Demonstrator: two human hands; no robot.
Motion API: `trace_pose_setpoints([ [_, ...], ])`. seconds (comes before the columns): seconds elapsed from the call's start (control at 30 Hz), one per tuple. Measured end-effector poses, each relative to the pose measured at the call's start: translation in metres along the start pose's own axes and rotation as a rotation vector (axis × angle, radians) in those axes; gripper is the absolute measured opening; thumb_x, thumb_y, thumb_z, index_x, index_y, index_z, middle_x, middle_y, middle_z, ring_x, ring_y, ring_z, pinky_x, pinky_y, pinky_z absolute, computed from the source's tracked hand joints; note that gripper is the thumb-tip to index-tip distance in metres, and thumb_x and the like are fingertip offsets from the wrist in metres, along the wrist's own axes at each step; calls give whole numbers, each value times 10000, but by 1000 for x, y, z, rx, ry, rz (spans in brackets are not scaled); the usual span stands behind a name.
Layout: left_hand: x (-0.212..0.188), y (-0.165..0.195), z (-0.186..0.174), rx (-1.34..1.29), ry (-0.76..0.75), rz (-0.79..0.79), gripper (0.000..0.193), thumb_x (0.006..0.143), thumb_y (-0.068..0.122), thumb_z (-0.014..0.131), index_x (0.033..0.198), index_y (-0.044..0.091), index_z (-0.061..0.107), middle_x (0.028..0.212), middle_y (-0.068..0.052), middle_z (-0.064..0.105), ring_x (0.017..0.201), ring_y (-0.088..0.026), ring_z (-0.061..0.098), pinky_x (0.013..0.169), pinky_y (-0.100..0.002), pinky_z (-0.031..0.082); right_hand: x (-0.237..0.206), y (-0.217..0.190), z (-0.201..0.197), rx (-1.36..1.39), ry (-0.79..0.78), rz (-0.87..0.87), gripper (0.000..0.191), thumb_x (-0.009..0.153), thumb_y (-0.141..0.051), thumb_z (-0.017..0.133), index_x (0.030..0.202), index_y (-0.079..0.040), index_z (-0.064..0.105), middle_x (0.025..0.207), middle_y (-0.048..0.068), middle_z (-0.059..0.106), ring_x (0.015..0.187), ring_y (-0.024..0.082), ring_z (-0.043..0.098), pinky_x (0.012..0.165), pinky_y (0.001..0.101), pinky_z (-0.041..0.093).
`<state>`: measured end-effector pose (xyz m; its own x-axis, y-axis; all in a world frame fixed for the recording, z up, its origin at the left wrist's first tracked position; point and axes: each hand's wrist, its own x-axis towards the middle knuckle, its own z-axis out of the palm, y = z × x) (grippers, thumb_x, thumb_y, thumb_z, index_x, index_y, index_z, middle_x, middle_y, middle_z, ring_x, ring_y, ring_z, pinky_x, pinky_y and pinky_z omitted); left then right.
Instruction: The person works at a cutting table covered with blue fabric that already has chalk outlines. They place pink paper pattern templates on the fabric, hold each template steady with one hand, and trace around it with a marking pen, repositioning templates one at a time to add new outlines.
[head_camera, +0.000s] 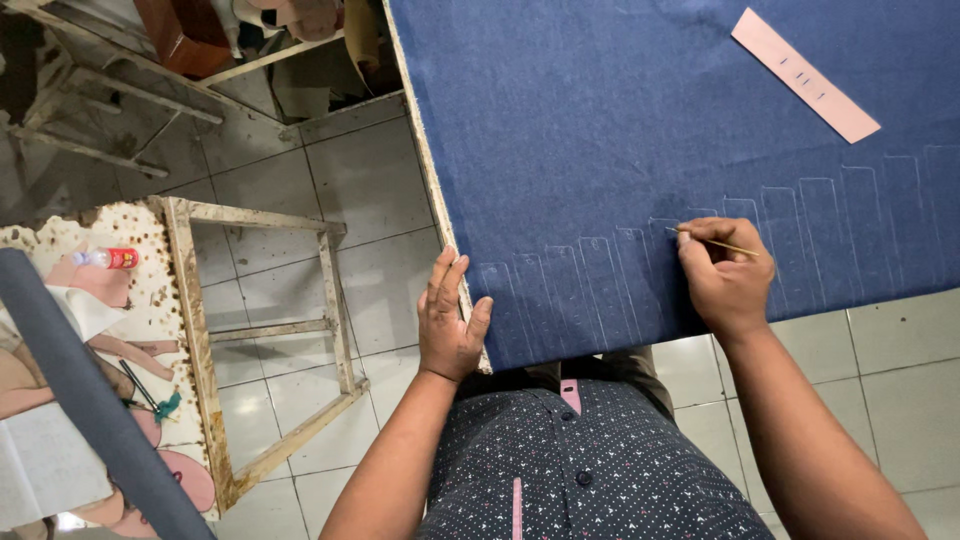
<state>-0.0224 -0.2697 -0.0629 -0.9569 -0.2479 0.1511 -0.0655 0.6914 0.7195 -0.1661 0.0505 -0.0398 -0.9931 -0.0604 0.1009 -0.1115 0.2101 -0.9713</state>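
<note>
A large dark blue cloth (620, 130) covers a table, with a row of several white chalk rectangles (760, 240) drawn along its near edge. My right hand (722, 283) grips a thin yellowish marking stick (722, 243), its tip touching the cloth at one of the outlines. My left hand (448, 320) lies at the table's left corner, fingers together on the cloth edge and thumb over the near side. A pink paper pattern strip (805, 74) lies on the cloth at the far right.
A wooden frame stand (262, 330) rests on the tiled floor at left. Beside it a worn board (150, 300) carries a small red-capped bottle (110, 258), pink cut pieces and a grey roll (90, 400). Wooden pieces lie at top left.
</note>
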Motion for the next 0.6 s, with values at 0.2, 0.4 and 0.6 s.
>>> trace_pose_setpoints([
  [0.2,0,2,-1,14,-11,-22,613,1001,448,589,1518,147,454,1649,-100,395,1468,-320,460,1187,-493,341,0,0,1,9,-3,15,96,1003,30,669,1052,-7,596,1126,120,715,1025,137,692,912,269,569],
  [0.4,0,1,-1,8,-14,-18,616,1013,479,572,1519,149,450,1647,-107,397,1479,-335,454,1197,-500,343,1,-3,-1,-12,-41,24,87,1006,26,671,1051,-13,607,1133,111,727,993,128,677,875,265,561],
  [0.6,-1,0,0,29,-28,-31,618,1012,485,557,1516,142,454,1644,-121,401,1477,-347,454,1195,-521,335,1,1,-11,-38,27,8,96,1012,31,674,1049,-10,595,1099,115,719,996,132,689,895,269,566],
])
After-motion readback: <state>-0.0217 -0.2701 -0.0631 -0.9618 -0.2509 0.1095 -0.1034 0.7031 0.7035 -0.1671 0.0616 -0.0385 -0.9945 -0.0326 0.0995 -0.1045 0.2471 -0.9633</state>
